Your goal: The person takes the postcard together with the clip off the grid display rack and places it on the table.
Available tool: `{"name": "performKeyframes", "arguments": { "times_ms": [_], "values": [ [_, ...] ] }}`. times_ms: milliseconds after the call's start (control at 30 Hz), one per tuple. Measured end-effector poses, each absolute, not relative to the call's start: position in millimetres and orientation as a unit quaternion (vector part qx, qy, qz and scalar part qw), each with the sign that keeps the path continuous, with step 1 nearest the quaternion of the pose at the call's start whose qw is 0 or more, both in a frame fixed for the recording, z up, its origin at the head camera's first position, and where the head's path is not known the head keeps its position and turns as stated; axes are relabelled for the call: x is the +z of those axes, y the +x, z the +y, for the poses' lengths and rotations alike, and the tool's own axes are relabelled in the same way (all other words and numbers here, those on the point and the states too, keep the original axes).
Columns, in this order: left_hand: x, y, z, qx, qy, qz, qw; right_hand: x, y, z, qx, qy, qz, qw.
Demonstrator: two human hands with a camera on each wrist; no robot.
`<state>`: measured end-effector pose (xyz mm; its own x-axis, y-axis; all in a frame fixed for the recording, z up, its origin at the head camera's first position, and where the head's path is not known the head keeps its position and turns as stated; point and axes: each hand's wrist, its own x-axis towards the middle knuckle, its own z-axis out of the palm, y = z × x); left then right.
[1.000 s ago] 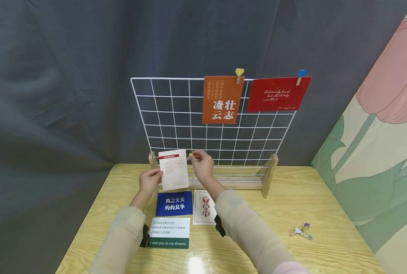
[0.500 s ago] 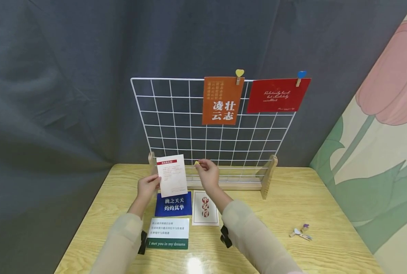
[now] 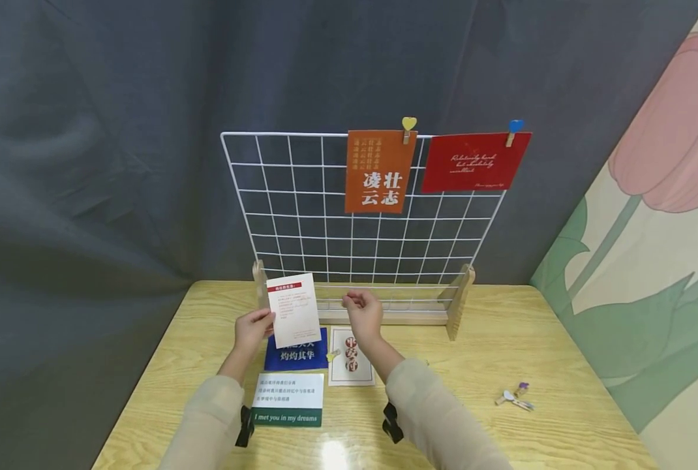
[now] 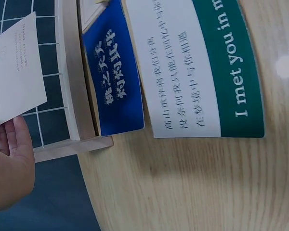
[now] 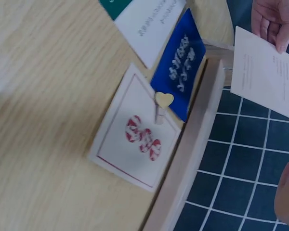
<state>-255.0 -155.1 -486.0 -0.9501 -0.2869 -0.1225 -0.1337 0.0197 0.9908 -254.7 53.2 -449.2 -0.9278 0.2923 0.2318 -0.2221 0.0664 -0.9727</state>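
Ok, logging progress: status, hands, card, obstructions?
Left hand holds red-header card. Right hand appears empty. Yellow heart clip loose on bordered card. Nothing visible between red-header card and rack.

White card (image 3: pixel 293 313) raised, tilted; yellow clip (image 5: pixel 163 102) apparently lying below.

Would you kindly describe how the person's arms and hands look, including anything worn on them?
The left sleeve and right sleeve are plain, loose and cream-coloured, ending short of the wrists. The left hand and right hand are bare, with no gloves. A small black attachment shows beside the left sleeve, and a similar black piece beside the right; their details are unclear.
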Motion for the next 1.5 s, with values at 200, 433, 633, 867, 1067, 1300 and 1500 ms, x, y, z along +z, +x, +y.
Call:
{"name": "performKeyframes", "arguments": {
  "times_ms": [200,433,633,867,1067,1300,1500],
  "values": [
    [-488,-252,-159,-0.684,0.156,-0.710,0.064,-456,-251,60,0.693,-0.033,-0.697,0.182],
    [-496,-244,-170,-0.689,0.163,-0.703,0.063,-463,-248,66,0.697,-0.047,-0.693,0.181],
    [-510,-236,-183,-0.687,0.168,-0.704,0.070,-468,-244,71,0.688,-0.055,-0.700,0.182],
    [-557,-247,-210,-0.667,0.195,-0.716,0.065,-472,-241,74,0.682,-0.067,-0.707,0.176],
    [-611,-264,-236,-0.615,0.208,-0.756,0.085,-476,-239,75,0.680,-0.082,-0.710,0.162],
    [-621,-258,-252,-0.579,0.216,-0.781,0.086,-480,-236,77,0.677,-0.085,-0.712,0.165],
    [-622,-253,-264,-0.564,0.218,-0.791,0.091,-486,-234,79,0.670,-0.090,-0.718,0.166]
  ]
}}
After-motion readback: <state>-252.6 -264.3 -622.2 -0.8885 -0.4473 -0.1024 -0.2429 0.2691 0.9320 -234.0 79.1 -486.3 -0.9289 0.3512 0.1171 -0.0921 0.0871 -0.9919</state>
